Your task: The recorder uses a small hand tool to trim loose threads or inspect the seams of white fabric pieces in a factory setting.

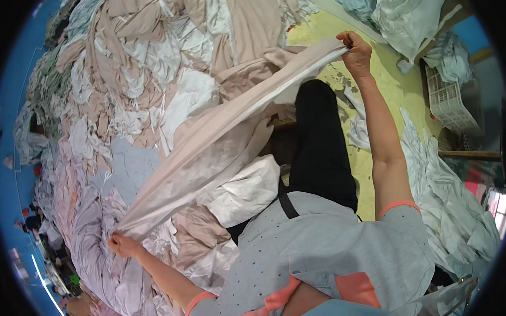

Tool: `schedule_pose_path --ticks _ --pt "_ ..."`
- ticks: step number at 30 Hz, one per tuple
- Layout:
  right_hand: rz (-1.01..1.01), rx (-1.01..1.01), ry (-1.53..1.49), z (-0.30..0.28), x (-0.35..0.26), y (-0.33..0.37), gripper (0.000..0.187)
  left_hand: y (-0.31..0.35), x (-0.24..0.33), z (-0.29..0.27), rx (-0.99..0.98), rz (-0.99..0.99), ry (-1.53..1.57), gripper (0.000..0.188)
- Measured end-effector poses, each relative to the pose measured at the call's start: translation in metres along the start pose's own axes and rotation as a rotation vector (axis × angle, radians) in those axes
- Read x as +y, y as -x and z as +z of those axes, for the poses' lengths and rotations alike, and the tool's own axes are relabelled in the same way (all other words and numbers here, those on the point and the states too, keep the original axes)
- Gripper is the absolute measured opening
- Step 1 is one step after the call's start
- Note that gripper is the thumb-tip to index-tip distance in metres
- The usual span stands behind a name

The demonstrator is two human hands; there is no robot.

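Observation:
A long beige-pink piece of fabric [218, 123] with a white underside is stretched taut on a slant between my two hands. My left hand [123, 245], at the lower left, is closed on one end of it. Farther off at the upper right, my right hand [356, 53] pinches the other end with my arm reaching out. The middle of the cloth sags over my lap. Below it, a white bundled cloth [243, 193] lies against my left side, next to more beige cloth [197, 232].
Heaps of beige and white fabric [132, 39] spread ahead and left, with lilac cloth [97, 236] nearer. Pale cloth [447, 207] lies at my right. A white plastic crate [449, 101] and white sacks [407, 19] stand at the right on the yellow floor [370, 170].

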State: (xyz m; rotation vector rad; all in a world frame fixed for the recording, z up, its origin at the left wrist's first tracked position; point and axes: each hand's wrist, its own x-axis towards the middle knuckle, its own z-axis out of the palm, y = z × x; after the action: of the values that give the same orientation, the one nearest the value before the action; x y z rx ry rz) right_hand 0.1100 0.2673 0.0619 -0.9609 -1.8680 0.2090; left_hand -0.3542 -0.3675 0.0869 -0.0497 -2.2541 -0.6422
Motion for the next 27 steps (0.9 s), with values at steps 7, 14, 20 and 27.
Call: schedule_pose_path --ticks 7,14,20,27 --pt "0.257 0.255 -0.124 -0.024 0.070 0.025 0.015 -0.012 -0.073 0.020 -0.044 -0.086 -0.174 0.023" --pt "0.442 0.428 -0.608 -0.049 0.073 0.031 0.008 0.008 -0.125 0.036 -0.267 -0.165 -0.487 0.032" --pt "0.406 0.343 -0.388 -0.056 0.043 0.032 0.009 0.039 -0.059 0.082 -0.506 0.199 -0.435 0.037" --pt "0.456 0.267 -0.502 -0.065 -0.003 0.026 0.010 0.212 0.325 -0.002 -1.030 0.642 0.970 0.054"
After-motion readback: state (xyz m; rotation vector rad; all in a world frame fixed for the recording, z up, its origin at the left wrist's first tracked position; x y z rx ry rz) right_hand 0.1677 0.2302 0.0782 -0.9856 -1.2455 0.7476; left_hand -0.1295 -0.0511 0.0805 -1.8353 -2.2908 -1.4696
